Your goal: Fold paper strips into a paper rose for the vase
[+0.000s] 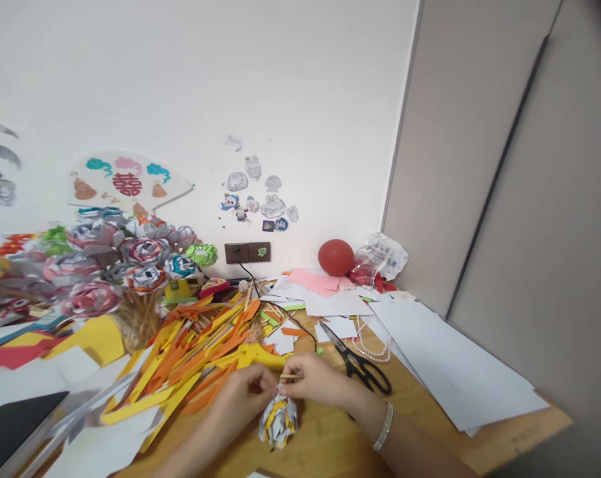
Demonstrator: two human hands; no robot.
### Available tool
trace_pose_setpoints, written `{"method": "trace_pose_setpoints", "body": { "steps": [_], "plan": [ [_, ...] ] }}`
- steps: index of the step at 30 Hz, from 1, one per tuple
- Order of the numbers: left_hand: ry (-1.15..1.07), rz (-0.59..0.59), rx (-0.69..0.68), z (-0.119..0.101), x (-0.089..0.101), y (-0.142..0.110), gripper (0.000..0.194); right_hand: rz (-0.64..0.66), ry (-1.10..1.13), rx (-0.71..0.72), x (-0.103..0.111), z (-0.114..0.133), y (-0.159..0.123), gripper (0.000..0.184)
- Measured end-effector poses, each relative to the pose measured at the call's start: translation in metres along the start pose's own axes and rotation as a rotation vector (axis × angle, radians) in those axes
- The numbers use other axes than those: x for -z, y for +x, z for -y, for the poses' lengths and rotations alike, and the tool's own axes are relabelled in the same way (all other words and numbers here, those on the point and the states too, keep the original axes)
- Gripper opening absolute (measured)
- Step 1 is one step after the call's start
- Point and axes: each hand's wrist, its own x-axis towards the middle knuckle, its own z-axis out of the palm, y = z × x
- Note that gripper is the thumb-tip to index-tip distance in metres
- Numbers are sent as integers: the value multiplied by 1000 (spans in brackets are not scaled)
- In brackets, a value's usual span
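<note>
A paper flower (279, 423) of white, grey and yellow strips hangs head-down just above the wooden table, between my two hands. My left hand (253, 390) pinches its gathered base from the left, thumb and forefinger together. From the other side my right hand (314, 381) is closed at the same base, with a short thin wooden stick (291, 376) across its fingertips. Whether the stick joins the flower cannot be made out. Behind my hands lies a yellow hot glue gun or similar yellow tool (260, 356), partly hidden. Black-handled scissors (360, 365) rest open beside my right wrist.
Orange and yellow paper strips (180, 358) pile up left of my hands. Further back stand many finished paper flowers (145, 251). White sheets (449, 362) cover the table's right side. A bead string (370, 352), a red balloon (336, 257) and a black cable (290, 315) lie behind.
</note>
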Motion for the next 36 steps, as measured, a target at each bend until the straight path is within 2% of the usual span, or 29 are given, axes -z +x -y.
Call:
{"method": "trace_pose_setpoints", "body": {
  "steps": [4, 7, 9, 10, 12, 15, 18, 21, 25, 28, 33, 36],
  "plan": [
    [-60, 8, -7, -1, 8, 3, 28, -127, 80, 21, -2, 3, 0, 9],
    [-105, 36, -45, 3, 15, 0, 41, -191, 263, -17, -2, 4, 3, 16],
    [-107, 70, -114, 7, 15, -4, 56, -196, 403, -60, -2, 5, 5, 22],
    [-92, 96, -151, 9, 13, -6, 70, -198, 452, -78, -1, 5, 6, 26],
    [20, 67, -162, 11, 8, -10, 89, -209, 503, -108, -1, 7, 7, 33],
    [219, -36, -86, 7, -1, -13, 80, -175, 476, -146, 0, 10, 5, 32],
    [302, -50, -126, 0, -5, -13, 65, -116, 344, -129, 1, 14, 3, 19],
    [375, -46, -171, -4, -5, -14, 54, -167, 198, -70, 2, 16, 2, 13],
    [408, -45, -196, 1, -6, -14, 46, -233, 103, -32, 3, 16, 2, 15],
    [374, -96, -226, 8, -5, -12, 47, -192, 107, 13, 4, 18, -2, 10],
    [318, -151, -247, 13, -1, -10, 44, -236, 89, 246, 2, 26, -10, 25],
    [295, -184, -252, 8, 0, -10, 45, -226, 95, 257, -2, 27, -11, 32]
  ]
}}
